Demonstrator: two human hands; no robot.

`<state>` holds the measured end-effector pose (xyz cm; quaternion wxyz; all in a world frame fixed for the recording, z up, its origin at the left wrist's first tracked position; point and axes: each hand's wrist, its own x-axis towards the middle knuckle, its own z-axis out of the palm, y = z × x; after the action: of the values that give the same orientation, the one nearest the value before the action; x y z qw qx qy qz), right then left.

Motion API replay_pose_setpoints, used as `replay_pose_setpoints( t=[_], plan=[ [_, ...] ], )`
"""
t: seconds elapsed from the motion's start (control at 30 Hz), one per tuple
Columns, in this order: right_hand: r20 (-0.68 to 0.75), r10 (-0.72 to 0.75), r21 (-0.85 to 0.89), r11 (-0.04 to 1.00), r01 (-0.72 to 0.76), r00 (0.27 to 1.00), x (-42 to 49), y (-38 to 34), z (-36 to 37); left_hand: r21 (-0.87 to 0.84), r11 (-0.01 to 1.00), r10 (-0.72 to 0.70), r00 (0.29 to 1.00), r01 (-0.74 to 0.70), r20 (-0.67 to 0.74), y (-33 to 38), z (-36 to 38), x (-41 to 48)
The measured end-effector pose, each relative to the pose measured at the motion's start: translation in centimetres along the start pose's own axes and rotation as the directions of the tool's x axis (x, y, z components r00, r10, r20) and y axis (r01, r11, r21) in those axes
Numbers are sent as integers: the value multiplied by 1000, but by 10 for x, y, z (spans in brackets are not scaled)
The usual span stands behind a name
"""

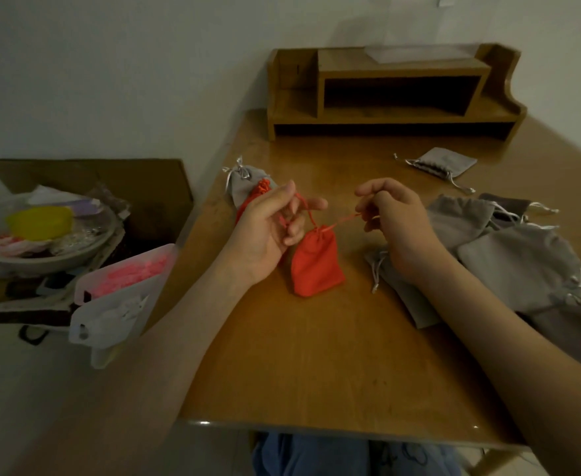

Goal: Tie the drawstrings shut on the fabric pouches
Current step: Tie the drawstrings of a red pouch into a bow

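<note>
- The red pouch (316, 266) lies mid-way across the wooden table (316, 372), its mouth gathered. The left hand (268, 225) curls round the left cord (308, 209), and the right hand (393, 218) pinches the right cord (345, 219).
- An uneven pull could drag the light pouch instead of cinching it.
- The right cord may slip, since that pinch seems shallow, though blur hides the fingertips.
- A slack knot would let the mouth reopen.

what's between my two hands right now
In the head view, the red drawstrings cross the gap, running from the gathered neck of the red pouch up to the left hand and the right hand, which each hold a cord.
</note>
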<state>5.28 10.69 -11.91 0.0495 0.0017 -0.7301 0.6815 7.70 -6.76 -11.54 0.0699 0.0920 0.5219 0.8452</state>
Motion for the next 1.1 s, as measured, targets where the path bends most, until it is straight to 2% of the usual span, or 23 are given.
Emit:
replay_pose_setpoints(
  t=[0.1, 0.2, 0.27, 0.33, 0.4, 0.47, 0.67, 0.8, 0.93, 1.1],
  plan=[
    [-6, -77, -132, 988, 75, 997, 0, 2, 1, -7, 1000, 11, 998, -11, 58, -2, -2, 0],
    [160, -217, -198, 949, 247, 963, -7, -1, 2, 167, 981, 93, 993, -103, 67, -7, -2, 1],
    [306, -208, -88, 966, 245, 929, -13, -5, 6, 374, 903, 204, 977, -211, 59, -10, -1, 0],
    [394, -198, -24, 974, 226, 897, -17, -7, 10, 555, 775, 330, 943, -301, 50, -10, -2, -1],
    [436, -188, 0, 978, 209, 880, -19, -7, 12, 659, 669, 414, 909, -344, 55, -9, -3, -1],
    [462, -166, 33, 985, 170, 871, -19, -7, 13, 684, 632, 434, 898, -364, 77, -10, -2, -1],
    [480, -142, 85, 990, 116, 866, -19, -9, 9, 612, 716, 424, 906, -337, 2, -12, 0, 1],
    [525, -165, 226, 973, 51, 835, -20, -12, 4, 644, 695, 408, 913, -319, 12, -13, 2, -1],
    [492, -193, 296, 954, 45, 849, -20, -10, 7, 661, 683, 361, 930, -312, 65, -15, 4, -2],
    [365, -208, 217, 967, 134, 907, -15, -3, 10, 528, 828, 185, 981, -187, 58, -15, 7, -5]
  ],
)
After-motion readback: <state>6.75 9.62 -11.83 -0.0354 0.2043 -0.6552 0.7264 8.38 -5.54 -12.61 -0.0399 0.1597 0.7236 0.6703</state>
